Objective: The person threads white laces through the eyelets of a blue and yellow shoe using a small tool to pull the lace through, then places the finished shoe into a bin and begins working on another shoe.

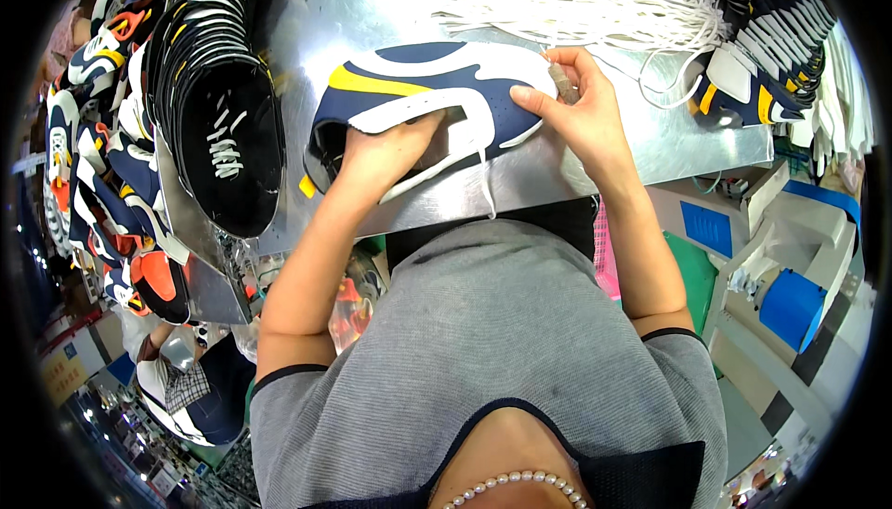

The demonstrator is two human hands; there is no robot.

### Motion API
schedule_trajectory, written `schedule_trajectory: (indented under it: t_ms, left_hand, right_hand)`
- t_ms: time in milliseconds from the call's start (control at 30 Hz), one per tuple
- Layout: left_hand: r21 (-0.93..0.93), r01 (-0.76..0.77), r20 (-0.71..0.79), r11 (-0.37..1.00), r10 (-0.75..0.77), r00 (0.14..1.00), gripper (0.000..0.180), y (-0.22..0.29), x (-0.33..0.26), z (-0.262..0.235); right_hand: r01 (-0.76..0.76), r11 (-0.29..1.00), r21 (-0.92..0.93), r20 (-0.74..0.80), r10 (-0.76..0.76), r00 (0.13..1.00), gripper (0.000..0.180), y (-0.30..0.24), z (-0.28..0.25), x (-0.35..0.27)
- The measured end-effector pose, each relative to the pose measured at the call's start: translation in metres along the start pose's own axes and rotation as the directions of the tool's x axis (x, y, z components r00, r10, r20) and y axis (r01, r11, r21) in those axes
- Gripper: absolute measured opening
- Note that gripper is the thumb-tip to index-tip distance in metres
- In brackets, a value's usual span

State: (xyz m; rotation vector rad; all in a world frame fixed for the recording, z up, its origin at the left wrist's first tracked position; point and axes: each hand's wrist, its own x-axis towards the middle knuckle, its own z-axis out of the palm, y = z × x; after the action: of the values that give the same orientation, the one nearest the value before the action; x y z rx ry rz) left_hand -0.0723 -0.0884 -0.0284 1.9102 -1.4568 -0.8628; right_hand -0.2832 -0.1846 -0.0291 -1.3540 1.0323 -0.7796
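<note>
A shoe upper in navy, white and yellow lies on its side on the metal table, its toe pointing right. My left hand reaches into its opening under the white eyelet strip, and the fingers are hidden inside. At the toe, my right hand grips the upper, with the thumb on top and the fingers at the far edge. A brownish wrap shows on one finger of that hand. From the eyelet strip a white shoelace hangs down over the table's front edge.
Loose white laces are heaped at the back of the metal table. Nested dark uppers stand at the left, with more stacked uppers at the right. A person is at the lower left. A machine with a blue part stands right.
</note>
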Motion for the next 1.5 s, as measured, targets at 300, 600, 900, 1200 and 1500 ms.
schedule_trajectory:
  t_ms: [300, 600, 900, 1200, 1500]
  left_hand:
    - [0.349, -0.119, 0.077, 0.930, 0.098, 0.992, 0.030, 0.029, -0.019, -0.007]
    - [0.511, -0.397, -0.129, 0.763, 0.525, 0.841, 0.019, 0.042, -0.023, 0.009]
    - [0.505, -0.450, -0.157, 0.736, 0.592, 0.791, 0.019, 0.067, -0.013, 0.001]
    - [0.438, -0.399, -0.397, 0.806, 0.571, 0.718, 0.025, 0.099, 0.014, -0.071]
    - [0.386, -0.335, 0.147, 0.859, 0.302, 0.942, 0.024, 0.045, -0.004, 0.000]
  right_hand:
    - [0.080, 0.991, 0.108, -0.151, -0.063, 0.987, 0.048, 0.026, -0.005, 0.017]
    - [-0.084, 0.996, 0.015, 0.156, 0.081, 0.984, 0.023, 0.014, 0.020, -0.014]
    - [-0.152, 0.950, 0.272, 0.270, 0.076, 0.960, 0.015, 0.000, 0.015, -0.033]
    - [0.123, 0.923, -0.364, 0.502, 0.083, 0.861, 0.011, 0.041, -0.050, -0.100]
    - [-0.114, 0.994, -0.001, 0.171, 0.112, 0.979, 0.015, 0.005, -0.061, -0.108]
